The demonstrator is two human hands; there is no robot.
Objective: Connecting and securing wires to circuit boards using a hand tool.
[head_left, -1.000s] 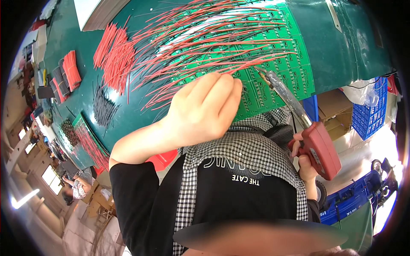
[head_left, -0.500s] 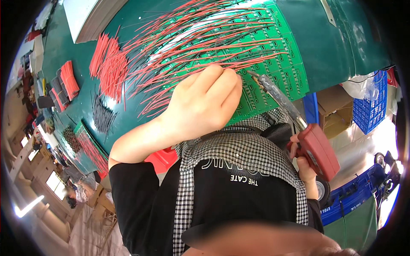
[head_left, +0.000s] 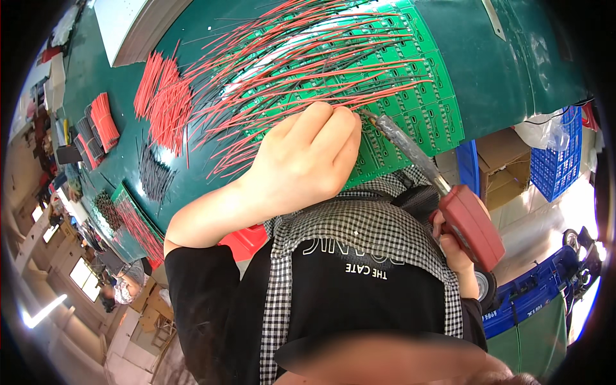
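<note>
Loose red wires lie heaped on the left, apparently unused. The left hand, its pinch hidden, curls over the green circuit board, whose far rows look wired, near-right ones bare; the right hand grasps a soldering iron.

The green board, gridded, lies on the counter. Red and black wires fan across it, past its left side. The iron, red with a stained metal barrel, slants over it, tip near the wires.
</note>
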